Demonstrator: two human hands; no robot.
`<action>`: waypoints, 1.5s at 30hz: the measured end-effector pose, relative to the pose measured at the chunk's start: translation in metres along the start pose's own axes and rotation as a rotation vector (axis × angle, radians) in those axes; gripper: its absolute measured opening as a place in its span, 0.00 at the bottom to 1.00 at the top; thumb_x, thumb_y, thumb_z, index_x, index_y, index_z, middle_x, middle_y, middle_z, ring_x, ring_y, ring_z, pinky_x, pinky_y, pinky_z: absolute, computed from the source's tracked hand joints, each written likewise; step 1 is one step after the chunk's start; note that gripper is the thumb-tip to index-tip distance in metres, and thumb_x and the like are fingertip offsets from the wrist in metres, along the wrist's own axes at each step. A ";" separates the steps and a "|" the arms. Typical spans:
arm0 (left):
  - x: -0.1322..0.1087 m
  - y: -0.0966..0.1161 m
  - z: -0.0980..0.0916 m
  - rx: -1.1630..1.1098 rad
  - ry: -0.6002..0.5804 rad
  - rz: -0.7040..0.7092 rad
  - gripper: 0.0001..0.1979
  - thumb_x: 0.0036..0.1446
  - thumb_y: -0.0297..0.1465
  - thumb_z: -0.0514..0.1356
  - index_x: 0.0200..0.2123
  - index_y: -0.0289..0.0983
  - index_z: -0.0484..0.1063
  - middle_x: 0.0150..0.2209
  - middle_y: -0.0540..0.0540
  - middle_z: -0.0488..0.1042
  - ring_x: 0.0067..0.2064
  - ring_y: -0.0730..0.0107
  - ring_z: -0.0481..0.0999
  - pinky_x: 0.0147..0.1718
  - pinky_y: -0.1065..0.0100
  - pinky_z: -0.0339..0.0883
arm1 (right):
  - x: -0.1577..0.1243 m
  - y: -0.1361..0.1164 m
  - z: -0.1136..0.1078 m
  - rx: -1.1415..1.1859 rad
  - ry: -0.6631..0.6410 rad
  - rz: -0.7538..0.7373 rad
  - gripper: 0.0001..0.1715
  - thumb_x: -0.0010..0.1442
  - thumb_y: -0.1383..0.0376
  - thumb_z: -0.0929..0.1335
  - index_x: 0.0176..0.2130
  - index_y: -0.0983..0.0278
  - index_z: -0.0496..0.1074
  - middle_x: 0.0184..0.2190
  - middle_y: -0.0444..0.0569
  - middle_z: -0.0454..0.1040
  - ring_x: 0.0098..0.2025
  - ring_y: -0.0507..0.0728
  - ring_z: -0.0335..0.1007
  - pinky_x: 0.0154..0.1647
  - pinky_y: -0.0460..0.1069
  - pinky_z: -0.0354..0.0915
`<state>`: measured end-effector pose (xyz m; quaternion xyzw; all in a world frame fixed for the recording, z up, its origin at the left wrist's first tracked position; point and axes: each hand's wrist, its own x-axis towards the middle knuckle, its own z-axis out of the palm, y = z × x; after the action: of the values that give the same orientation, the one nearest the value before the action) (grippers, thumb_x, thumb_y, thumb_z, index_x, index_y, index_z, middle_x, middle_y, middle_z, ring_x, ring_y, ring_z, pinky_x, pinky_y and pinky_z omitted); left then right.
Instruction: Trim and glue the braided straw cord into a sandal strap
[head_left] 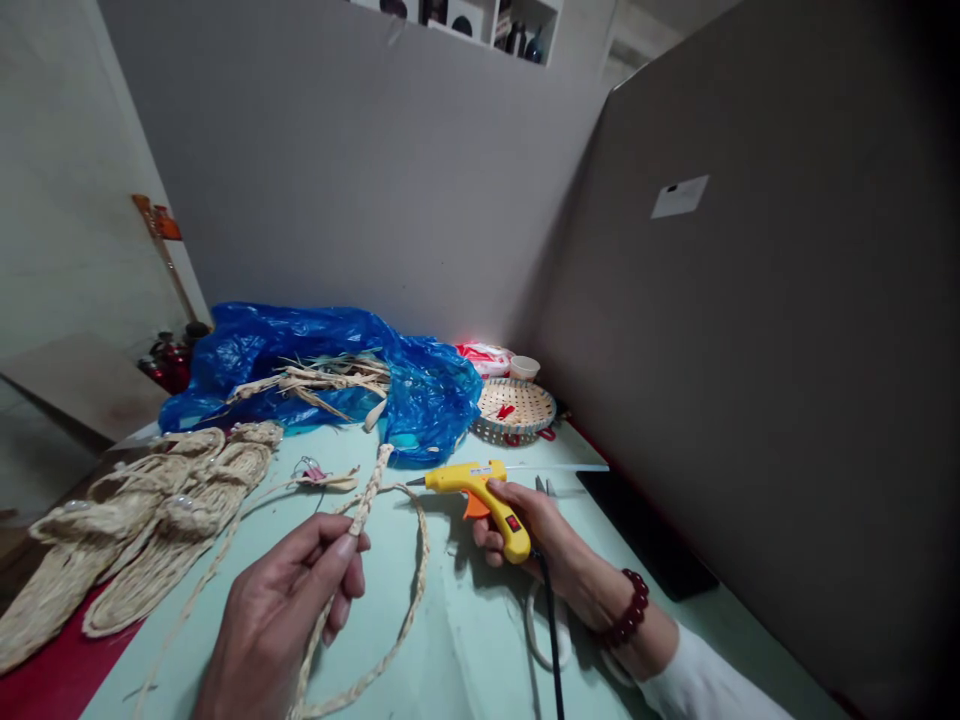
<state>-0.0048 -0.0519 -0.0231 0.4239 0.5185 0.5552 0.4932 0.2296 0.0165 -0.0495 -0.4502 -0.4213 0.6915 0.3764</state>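
My left hand (292, 595) pinches a braided straw strip (370, 487) between thumb and fingers, its folded end pointing up and away. The rest of the braid curves in a loop over the pale green tabletop (465, 650). In my right hand (525, 530) is a yellow glue gun (480, 490) with an orange trigger, fingers wrapped round its handle. Its dark nozzle points left, close to the braid; whether they touch is unclear. A clear glue stick (559, 467) sticks out of the gun's back, and a black cord hangs from the handle.
Woven straw sandals (180, 530) lie at the left. Behind the hands are a blue plastic bag (435, 400) with dry straw (322, 378), and a round woven basket (521, 405). A black flat object (645, 535) lies at the right, beside a grey partition (750, 350). Scissors (544, 487) are partly hidden.
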 end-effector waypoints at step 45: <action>-0.013 -0.009 0.022 0.145 -0.387 -0.302 0.14 0.58 0.41 0.59 0.29 0.35 0.72 0.21 0.51 0.70 0.19 0.78 0.62 0.17 0.76 0.54 | -0.038 -0.003 0.034 -0.383 0.175 -0.720 0.03 0.59 0.66 0.72 0.36 0.62 0.77 0.32 0.45 0.77 0.28 0.50 0.71 0.26 0.44 0.66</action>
<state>0.0198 -0.0619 -0.0289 0.4742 0.5106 0.3450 0.6288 0.2099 -0.0251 -0.0268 -0.3932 -0.6390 0.3841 0.5381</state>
